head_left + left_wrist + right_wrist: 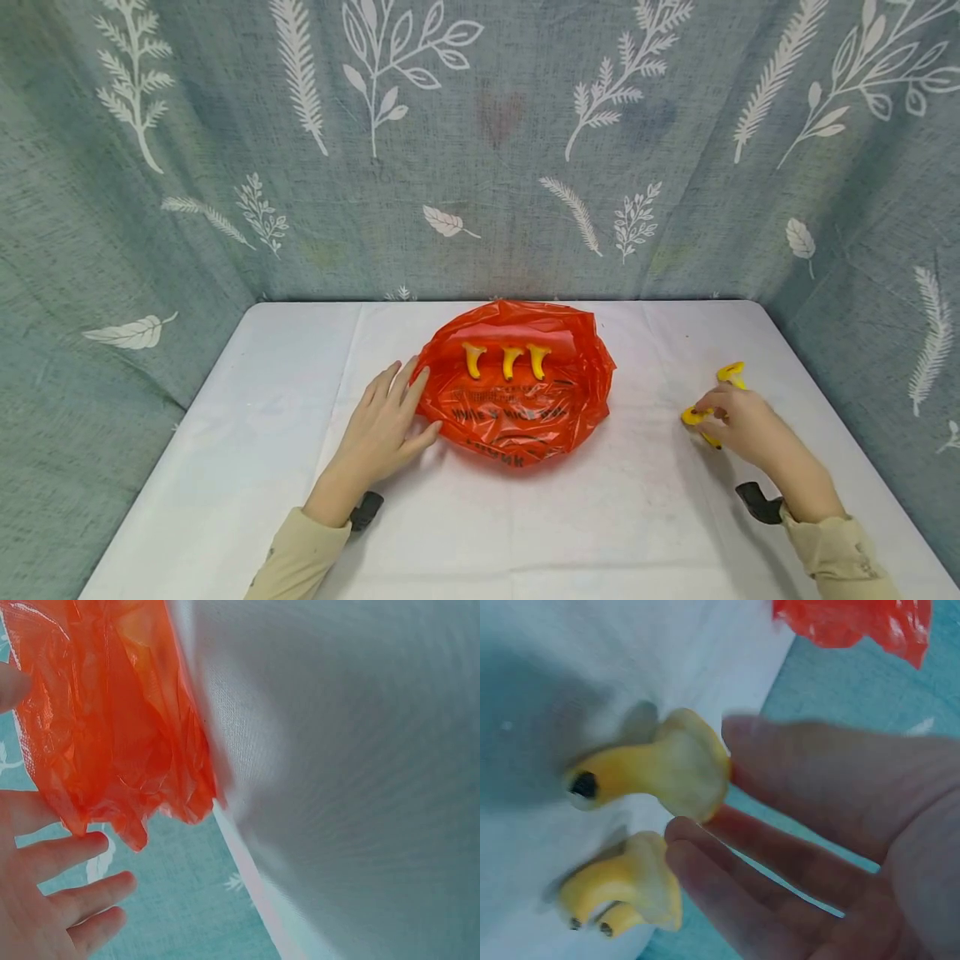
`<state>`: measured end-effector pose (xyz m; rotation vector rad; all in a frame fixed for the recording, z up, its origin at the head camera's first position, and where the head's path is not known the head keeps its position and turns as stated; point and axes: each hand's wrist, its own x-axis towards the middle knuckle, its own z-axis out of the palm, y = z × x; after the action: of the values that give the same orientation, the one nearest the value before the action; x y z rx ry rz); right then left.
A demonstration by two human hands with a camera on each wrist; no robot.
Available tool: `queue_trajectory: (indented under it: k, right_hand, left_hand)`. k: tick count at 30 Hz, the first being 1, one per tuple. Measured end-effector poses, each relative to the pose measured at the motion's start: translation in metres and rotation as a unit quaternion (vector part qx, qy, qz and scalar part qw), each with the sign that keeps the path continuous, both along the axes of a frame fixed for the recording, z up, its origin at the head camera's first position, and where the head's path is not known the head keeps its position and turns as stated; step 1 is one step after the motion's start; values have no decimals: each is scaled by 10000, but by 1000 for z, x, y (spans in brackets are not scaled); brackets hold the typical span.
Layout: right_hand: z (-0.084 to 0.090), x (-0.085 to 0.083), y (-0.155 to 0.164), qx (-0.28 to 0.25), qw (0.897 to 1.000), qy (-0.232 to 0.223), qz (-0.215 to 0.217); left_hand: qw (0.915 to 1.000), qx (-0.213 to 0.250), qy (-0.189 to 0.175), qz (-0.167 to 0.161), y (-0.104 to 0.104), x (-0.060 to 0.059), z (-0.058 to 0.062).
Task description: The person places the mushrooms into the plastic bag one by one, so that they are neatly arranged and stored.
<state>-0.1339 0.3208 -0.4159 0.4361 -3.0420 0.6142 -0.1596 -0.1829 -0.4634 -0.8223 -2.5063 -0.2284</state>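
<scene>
Three small yellow banana-shaped hooks (512, 363) lie in a row on the red plastic bag (517, 425), which is spread wide with its rim raised. My left hand (382, 417) rests at the bag's left edge. Its fingers are straight and spread, touching the red plastic (112, 712). Far to the right, my right hand (742, 425) pinches the flared base of another yellow hook (630, 772) with a dark tip. More yellow hooks (622, 881) lie close by that hand, one of them just beyond it (731, 375). My fingers partly cover the held hook in the head view.
A white cloth (585, 525) covers the table. Grey-green curtains (480, 233) with white leaf prints hang at the back and both sides. Black straps with a camera piece (759, 502) sit at the wrists.
</scene>
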Motion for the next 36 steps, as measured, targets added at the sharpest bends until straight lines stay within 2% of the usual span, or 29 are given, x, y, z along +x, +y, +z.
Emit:
queue_trajectory:
  k: [5,17,29,36]
  right_hand:
    - [-8,0,0,-46,9999,115,-100]
    - [-18,-2,-3,-77,9979,-68,-637]
    - [-14,-4,-2,-225,9981,10,-581]
    - [-4,-2,-8,-497,9976,110,-476]
  left_hand:
    - [10000,-14,-10,17,0,0,0]
    - [10000,-13,2,30,0,0,1]
    - [10000,0,-51,49,1,1,2]
    - [9999,9,-93,77,1,1,3]
